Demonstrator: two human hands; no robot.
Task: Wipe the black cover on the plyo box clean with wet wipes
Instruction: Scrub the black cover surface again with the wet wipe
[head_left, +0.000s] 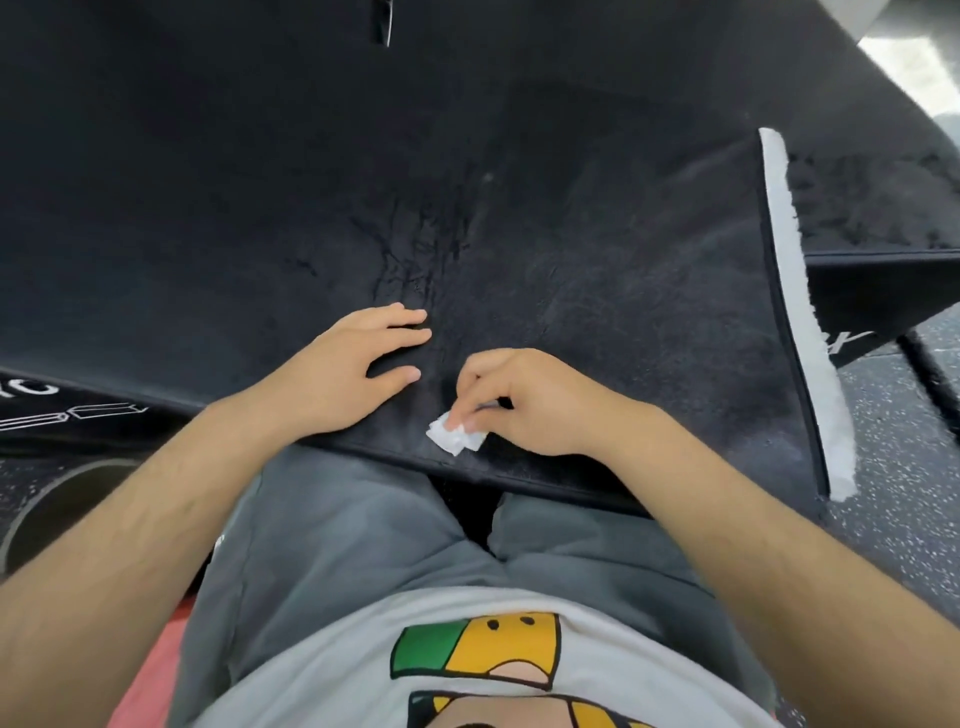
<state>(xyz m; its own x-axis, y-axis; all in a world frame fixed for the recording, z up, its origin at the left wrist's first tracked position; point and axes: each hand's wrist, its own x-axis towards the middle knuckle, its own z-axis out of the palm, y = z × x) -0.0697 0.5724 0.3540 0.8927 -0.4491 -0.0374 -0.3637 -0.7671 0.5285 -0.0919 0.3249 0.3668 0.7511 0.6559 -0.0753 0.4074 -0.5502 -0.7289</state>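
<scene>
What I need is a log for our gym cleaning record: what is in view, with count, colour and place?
black cover: one, black, spread across the middle
white trim: one strip, white, along the cover's right edge
wet wipe: one, white, crumpled, near the cover's front edge
floor: dark, speckled, at right
shorts: one pair, grey, bottom centre
T-shirt: one, pale grey, printed, bottom edge
left hand: flat on the cover
right hand: pinches the wet wipe

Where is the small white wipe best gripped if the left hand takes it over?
Pinch its free lower-left corner, coming from the left: the wipe lies on the black cover, and the right hand pinches its upper right part.
</scene>
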